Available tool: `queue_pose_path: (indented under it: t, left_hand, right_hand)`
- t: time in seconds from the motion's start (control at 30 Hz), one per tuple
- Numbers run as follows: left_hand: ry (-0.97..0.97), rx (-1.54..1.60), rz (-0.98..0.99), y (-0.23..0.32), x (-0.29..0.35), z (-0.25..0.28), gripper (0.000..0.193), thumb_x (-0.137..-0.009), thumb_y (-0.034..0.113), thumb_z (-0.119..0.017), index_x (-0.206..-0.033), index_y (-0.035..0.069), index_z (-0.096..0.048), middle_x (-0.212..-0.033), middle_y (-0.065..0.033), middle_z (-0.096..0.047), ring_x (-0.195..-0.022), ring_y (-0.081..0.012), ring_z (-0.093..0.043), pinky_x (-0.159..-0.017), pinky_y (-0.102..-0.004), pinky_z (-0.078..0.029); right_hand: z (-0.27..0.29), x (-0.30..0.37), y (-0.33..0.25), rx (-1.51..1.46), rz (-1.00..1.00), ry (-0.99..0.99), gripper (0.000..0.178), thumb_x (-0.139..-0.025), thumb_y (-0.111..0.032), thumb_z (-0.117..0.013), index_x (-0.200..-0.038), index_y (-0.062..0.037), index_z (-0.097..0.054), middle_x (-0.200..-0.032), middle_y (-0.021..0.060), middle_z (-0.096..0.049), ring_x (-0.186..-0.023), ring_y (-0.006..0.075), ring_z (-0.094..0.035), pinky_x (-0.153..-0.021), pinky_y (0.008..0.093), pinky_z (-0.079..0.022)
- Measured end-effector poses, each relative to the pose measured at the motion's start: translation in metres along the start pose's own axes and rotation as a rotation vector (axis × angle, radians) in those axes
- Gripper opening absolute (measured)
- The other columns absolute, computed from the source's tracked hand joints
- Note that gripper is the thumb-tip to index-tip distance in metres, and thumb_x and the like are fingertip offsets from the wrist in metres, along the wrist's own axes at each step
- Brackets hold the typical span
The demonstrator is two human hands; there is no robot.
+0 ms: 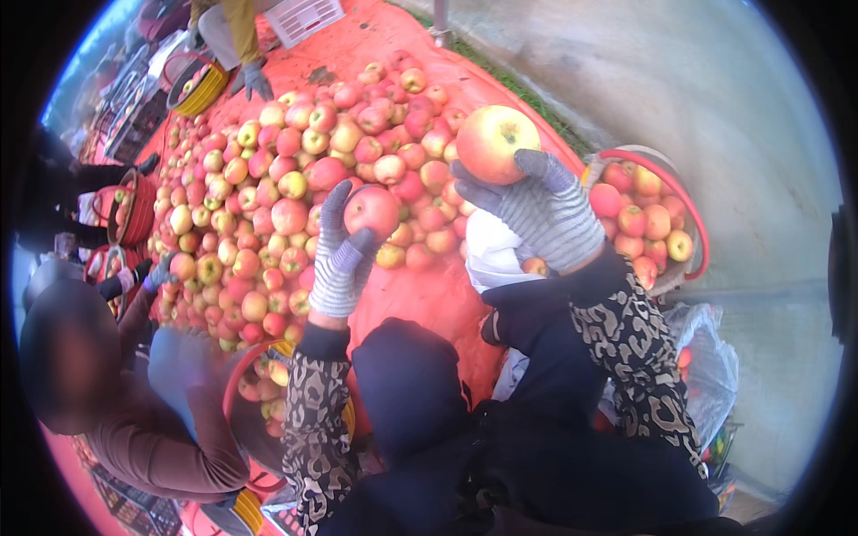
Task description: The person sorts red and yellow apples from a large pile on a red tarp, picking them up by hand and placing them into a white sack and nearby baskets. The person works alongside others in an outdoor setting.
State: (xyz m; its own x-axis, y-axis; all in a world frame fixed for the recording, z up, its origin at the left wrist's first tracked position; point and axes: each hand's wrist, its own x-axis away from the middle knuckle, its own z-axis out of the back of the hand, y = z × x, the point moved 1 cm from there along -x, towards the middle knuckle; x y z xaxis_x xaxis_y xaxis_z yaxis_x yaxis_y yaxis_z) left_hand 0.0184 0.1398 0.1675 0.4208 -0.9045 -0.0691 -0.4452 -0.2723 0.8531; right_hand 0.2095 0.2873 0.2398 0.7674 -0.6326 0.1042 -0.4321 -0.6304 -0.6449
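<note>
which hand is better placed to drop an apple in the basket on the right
Probably the right hand: it holds a yellow-red apple near that basket, while the left hand, holding a redder apple, is farther away.

A red ground sheet (407, 308) carries loose apples (289, 216), a white crate (306, 18) and baskets (211, 93).

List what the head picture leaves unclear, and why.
All in the head view:
Underside of the larger apple: hidden by the right hand.
Part of the smaller apple: covered by the left hand.
Bottom of the right-side basket: buried under apples.
Top worker: cut off by the edge.
Far-left crates: contents blurred, too small.
</note>
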Motion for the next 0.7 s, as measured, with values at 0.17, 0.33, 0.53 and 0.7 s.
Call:
queue_pose_path:
  t: [0.17,0.33,0.53,0.7]
  left_hand:
    - [-0.307,-0.426,-0.17,0.018,0.012,-0.09,0.09,-0.069,0.005,-0.078,-0.143,0.013,-0.029,-0.133,-0.011,-0.043,-0.125,-0.0235,-0.042,-0.103,-0.038,-0.04]
    - [-0.708,-0.78,-0.311,-0.017,0.024,-0.168,0.084,-0.074,0.003,-0.074,-0.143,0.005,-0.027,-0.137,-0.015,-0.043,-0.127,-0.0248,-0.043,-0.106,-0.0374,-0.035]
    - [-0.789,-0.756,-0.218,-0.064,0.038,-0.195,0.074,-0.078,0.009,-0.068,-0.141,0.003,-0.029,-0.135,-0.0166,-0.042,-0.126,-0.0276,-0.042,-0.103,-0.0382,-0.035]
    - [-0.555,-0.76,0.048,-0.032,0.029,-0.124,0.052,-0.089,0.009,-0.057,-0.137,0.003,-0.037,-0.137,-0.0103,-0.043,-0.123,-0.0188,-0.044,-0.101,-0.0312,-0.037]
  right_hand:
    - [0.005,0.067,-0.011,-0.339,0.149,-0.036,0.076,-0.08,-0.051,-0.061,-0.136,-0.0058,-0.036,-0.132,0.0191,-0.044,-0.126,0.0354,-0.042,-0.104,0.0623,-0.03]
    - [0.022,0.128,0.004,-0.579,0.401,0.018,0.078,-0.077,-0.062,-0.057,-0.129,-0.0051,-0.043,-0.128,0.0174,-0.049,-0.121,0.0335,-0.045,-0.105,0.0504,-0.033]
    - [0.134,0.262,-0.056,-0.16,0.72,-0.146,0.063,-0.082,-0.056,-0.05,-0.126,-0.0124,-0.042,-0.129,0.0129,-0.043,-0.119,0.025,-0.043,-0.1,0.0466,-0.035]
    - [0.221,0.397,-0.062,-0.312,1.035,0.702,0.052,-0.085,-0.05,-0.047,-0.12,-0.0115,-0.046,-0.124,0.013,-0.044,-0.115,0.0256,-0.043,-0.096,0.044,-0.038]
